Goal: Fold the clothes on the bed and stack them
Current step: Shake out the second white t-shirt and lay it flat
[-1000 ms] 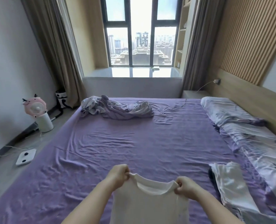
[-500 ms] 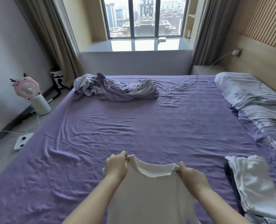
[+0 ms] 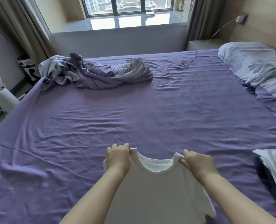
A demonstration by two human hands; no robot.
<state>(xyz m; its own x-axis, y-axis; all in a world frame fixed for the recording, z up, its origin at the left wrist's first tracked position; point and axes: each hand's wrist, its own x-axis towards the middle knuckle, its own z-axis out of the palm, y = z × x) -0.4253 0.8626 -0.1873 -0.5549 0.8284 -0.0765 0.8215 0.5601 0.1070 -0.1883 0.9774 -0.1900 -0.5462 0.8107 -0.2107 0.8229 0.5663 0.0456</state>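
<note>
Both hands, left hand (image 3: 117, 156) and right hand (image 3: 198, 164), have lowered the white shirt (image 3: 155, 188) toward the bed (image 3: 134, 110) (fingers pinching its shoulders), ready for folding.

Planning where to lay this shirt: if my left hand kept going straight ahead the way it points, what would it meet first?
Likely only bare purple sheet; the left hand points past the crumpled bedding, though depth is unclear.

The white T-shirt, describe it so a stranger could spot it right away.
On the purple bed, look at the near edge. The T-shirt hangs between the left hand and right hand, each pinching its collar. It is plain white, unlike the crumpled purple bedding far off.
</note>
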